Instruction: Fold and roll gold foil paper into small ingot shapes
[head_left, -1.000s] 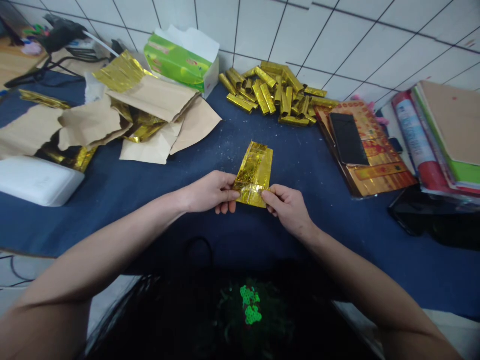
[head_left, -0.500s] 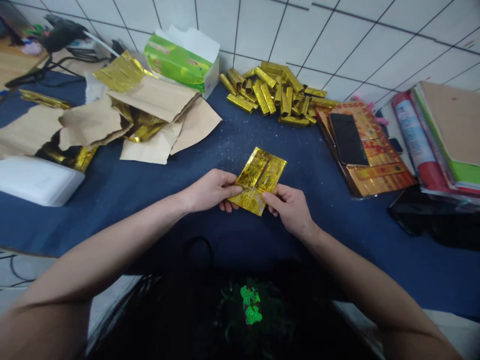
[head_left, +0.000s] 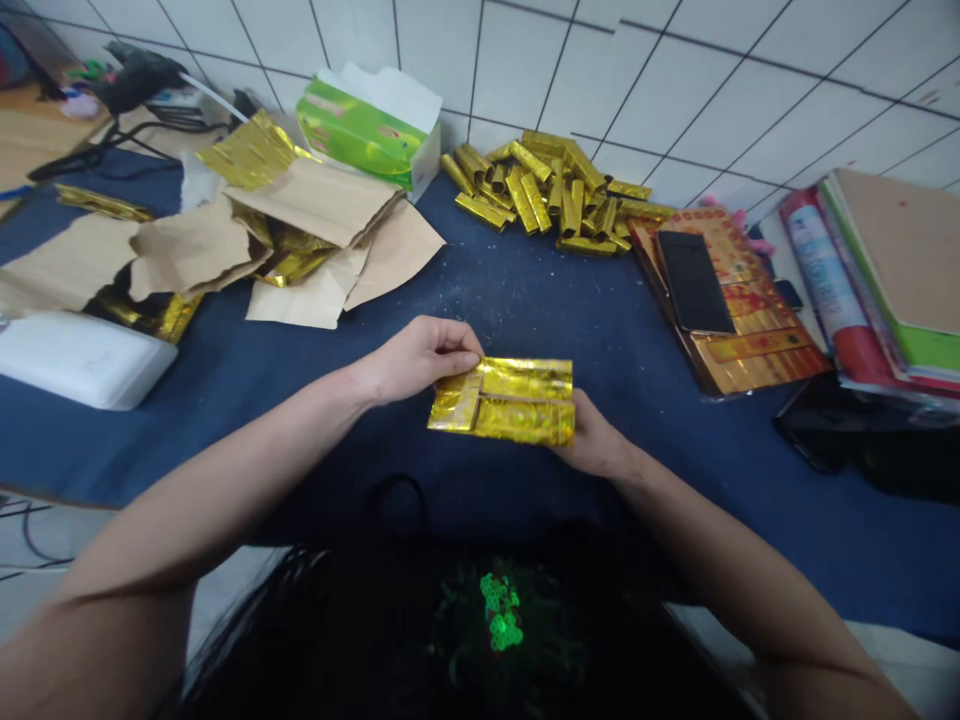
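Observation:
A sheet of gold foil paper is held in front of me, its long sides folded in to a middle seam and its left end folded over. My left hand pinches the upper edge near that left end between thumb and fingers. At the other end, my right hand grips from behind and below; its fingers are mostly hidden by the paper. Beyond, against the wall, lies a heap of folded gold paper pieces.
Torn brown paper with gold sheets and a white plastic case lie left. A green tissue box stands by the tiled wall. To the right, a phone rests on printed gold packets, beside stacked folders.
The gold paper has turned, so its folded end now points left and its seam runs sideways. My left hand has shifted to its upper edge, and my right hand has gone partly behind it.

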